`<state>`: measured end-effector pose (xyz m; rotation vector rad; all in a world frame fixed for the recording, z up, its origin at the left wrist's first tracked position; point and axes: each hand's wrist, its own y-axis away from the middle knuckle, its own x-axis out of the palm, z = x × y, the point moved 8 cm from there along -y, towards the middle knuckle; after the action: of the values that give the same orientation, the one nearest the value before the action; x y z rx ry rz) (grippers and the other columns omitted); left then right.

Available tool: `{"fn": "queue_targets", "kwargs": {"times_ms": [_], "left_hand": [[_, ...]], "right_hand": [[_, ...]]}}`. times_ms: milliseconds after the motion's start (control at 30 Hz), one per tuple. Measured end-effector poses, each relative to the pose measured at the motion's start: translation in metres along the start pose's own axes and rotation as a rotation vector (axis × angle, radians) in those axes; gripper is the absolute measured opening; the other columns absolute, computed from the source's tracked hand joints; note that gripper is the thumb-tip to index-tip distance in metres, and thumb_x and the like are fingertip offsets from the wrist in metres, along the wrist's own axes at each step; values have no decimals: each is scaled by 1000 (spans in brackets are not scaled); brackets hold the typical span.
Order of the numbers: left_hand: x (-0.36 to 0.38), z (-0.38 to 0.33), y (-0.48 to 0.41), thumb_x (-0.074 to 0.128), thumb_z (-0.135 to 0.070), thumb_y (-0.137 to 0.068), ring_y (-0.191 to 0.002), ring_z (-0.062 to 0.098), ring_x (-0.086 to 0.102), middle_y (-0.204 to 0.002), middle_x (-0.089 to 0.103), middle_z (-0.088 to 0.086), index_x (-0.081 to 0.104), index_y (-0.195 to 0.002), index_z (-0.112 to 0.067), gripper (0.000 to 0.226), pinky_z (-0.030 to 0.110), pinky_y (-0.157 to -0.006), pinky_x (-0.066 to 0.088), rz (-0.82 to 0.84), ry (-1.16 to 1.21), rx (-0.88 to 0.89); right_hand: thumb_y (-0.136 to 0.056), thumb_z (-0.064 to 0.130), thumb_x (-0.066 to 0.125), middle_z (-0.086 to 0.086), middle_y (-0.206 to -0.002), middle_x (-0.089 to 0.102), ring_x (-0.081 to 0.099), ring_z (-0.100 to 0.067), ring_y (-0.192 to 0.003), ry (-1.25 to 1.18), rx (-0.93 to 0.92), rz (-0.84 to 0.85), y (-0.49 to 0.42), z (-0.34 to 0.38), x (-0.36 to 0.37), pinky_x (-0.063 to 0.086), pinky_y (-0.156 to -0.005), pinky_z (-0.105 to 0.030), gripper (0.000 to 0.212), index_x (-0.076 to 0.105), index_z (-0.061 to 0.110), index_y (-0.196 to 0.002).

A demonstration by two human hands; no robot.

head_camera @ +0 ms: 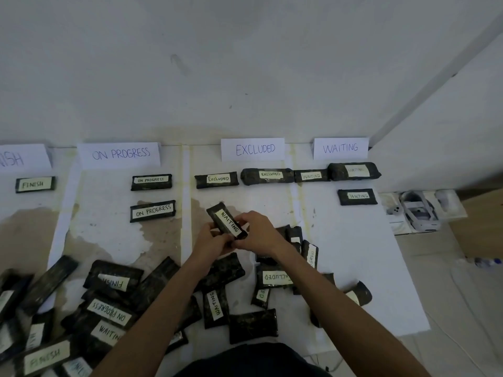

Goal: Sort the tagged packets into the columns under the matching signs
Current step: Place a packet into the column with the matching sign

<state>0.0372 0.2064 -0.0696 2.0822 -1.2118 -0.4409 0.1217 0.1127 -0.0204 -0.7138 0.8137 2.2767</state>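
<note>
**Above the floor sheet, both hands hold one WAITING packet**

Below the EXCLUDED sign (pixel 252 149), the left hand (pixel 211 240) and right hand (pixel 257 232) together grasp a dark packet (pixel 227 224) tagged WAITING, lifted and tilted. The WAITING sign (pixel 340 147) stands further right.

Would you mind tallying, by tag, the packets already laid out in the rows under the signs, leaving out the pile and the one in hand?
FINISH packets: 1
ON PROGRESS packets: 2
EXCLUDED packets: 2
WAITING packets: 3
Total: 8
</note>
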Motion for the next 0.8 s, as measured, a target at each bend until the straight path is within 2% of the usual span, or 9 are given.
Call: {"fn": "queue_targets", "kwargs": {"times_ms": [100, 233, 300, 400, 467, 533, 600, 700, 800], "left_hand": [[22, 4, -3, 61, 2, -83, -91, 26, 65, -108, 59, 17, 42, -120, -5, 42, 28, -66, 56, 25, -18, 4], [62, 2, -11, 61, 2, -83, -89, 22, 65, -105, 59, 14, 42, -116, -7, 39, 28, -66, 57, 35, -63, 34], [90, -2, -15, 60, 2, -84, -87, 20, 64, -103, 58, 12, 42, -115, -8, 37, 29, -66, 57, 59, -74, 50], [119, -9, -23, 56, -3, -86, -90, 21, 65, -105, 60, 11, 46, -116, -8, 32, 35, -78, 58, 112, -129, 69], [135, -17, -31, 57, -11, -86, -92, 21, 64, -104, 62, 5, 49, -119, -13, 34, 39, -82, 56, 104, -258, 137], [150, -28, -39, 56, -13, -88, -98, 19, 58, -111, 58, 1, 49, -123, -17, 36, 32, -81, 51, 92, -450, 259], [163, -40, -49, 54, -10, -89, -113, 19, 49, -123, 51, 3, 47, -128, -18, 40, 26, -90, 41, 73, -663, 424], [176, -54, -68, 53, -8, -87, -128, 24, 36, -138, 42, 7, 44, -134, -17, 49, 33, -103, 34, 25, -940, 594], [182, -67, -87, 58, -3, -80, -131, 34, 36, -141, 41, 15, 46, -134, -12, 56, 47, -104, 38, -40, -1155, 728]], "right_hand": [[-71, 31, 78, -9, -111, 59, 58, -21, -101, 46, -1, -58, 5, -16, -9, 53, -85, -33, 54, 58, 12, -118], [-71, 25, 75, -8, -113, 56, 57, -21, -101, 73, 1, -134, 13, -45, -29, 47, -79, -24, 54, 54, 12, -119], [-69, 25, 76, -8, -112, 56, 56, -21, -99, 95, 1, -176, 16, -64, -48, 49, -79, -27, 55, 53, 12, -118], [-67, 23, 76, -11, -113, 56, 54, -25, -101, 184, -5, -202, 13, -88, -77, 49, -82, -35, 57, 53, 10, -118], [-67, 19, 75, -12, -113, 55, 53, -28, -102, 308, 21, -198, 4, -113, -101, 48, -83, -38, 58, 52, 11, -120], [-68, 14, 72, -12, -114, 54, 52, -30, -101, 426, 49, -190, -7, -139, -123, 48, -82, -40, 56, 51, 12, -120], [-70, 9, 69, -10, -117, 54, 50, -30, -102, 510, 62, -175, -18, -162, -141, 47, -80, -40, 54, 51, 12, -121], [-73, 6, 67, -10, -122, 52, 48, -30, -108, 597, 60, -151, -36, -188, -158, 46, -84, -42, 53, 50, 13, -123], [-77, 4, 63, -11, -125, 50, 47, -31, -112, 629, 41, -131, -52, -204, -164, 43, -88, -44, 50, 50, 13, -124]]}}
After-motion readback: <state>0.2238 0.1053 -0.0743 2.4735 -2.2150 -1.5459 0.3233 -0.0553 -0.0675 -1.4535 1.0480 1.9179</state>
